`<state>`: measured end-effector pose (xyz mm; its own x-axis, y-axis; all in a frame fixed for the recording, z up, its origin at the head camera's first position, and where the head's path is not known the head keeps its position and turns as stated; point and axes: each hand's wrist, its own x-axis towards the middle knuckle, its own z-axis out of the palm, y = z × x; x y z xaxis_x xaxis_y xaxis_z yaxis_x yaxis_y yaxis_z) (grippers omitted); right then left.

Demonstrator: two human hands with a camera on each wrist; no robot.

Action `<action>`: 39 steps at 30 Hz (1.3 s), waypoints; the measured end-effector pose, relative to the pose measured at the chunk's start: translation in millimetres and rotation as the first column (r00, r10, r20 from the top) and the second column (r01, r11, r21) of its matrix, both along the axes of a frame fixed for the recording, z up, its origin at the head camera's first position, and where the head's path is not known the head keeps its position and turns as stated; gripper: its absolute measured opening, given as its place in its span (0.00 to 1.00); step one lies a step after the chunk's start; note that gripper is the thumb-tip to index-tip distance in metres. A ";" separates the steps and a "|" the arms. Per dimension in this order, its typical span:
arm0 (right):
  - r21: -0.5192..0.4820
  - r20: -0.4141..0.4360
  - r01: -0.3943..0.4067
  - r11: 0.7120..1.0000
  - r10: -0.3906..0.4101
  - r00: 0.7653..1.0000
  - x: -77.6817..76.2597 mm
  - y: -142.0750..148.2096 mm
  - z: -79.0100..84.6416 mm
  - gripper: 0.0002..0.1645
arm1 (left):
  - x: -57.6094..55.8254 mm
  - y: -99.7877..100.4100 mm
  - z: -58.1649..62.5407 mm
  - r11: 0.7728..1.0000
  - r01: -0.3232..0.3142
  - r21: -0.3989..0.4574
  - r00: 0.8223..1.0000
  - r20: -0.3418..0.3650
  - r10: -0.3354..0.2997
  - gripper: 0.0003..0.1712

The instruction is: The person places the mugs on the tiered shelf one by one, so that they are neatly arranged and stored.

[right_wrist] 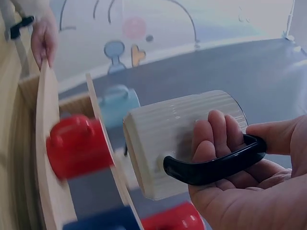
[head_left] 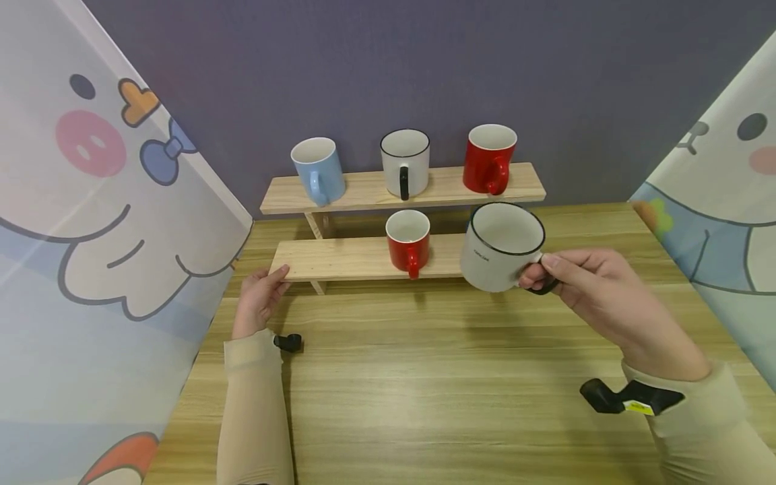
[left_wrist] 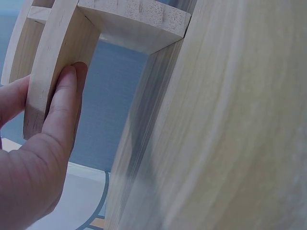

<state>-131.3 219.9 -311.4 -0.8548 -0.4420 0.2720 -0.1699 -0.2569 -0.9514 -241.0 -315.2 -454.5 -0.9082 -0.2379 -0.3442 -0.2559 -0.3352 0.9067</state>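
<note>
My right hand [head_left: 597, 283] grips a white mug [head_left: 494, 263] with a black rim by its black handle [right_wrist: 216, 170], fingers through the loop. The mug is held in front of the right part of a two-tier wooden shelf [head_left: 333, 259] and covers that stretch of the lower board in the head view. At the lower board's left end, my left hand [head_left: 261, 300] pinches the edge; the left wrist view shows fingers [left_wrist: 62, 103] against its underside. A small red mug [head_left: 407, 246] stands mid-board, handle forward.
Along the upper board stand a light blue mug [head_left: 324, 172], a white mug with a black handle [head_left: 405, 165] and a red mug [head_left: 488, 162]. A dark blue object [right_wrist: 103, 220], partly cut off, shows low in the right wrist view. Cartoon-printed panels [head_left: 91, 222] flank the wooden table [head_left: 424, 391].
</note>
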 end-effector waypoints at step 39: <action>0.151 0.177 0.214 0.965 -0.239 0.955 -43.3 -254.1 -65.2 0.15 | 0.9 -0.9 2.3 1.000 0.006 -0.030 1.000 0.016 -0.005 0.28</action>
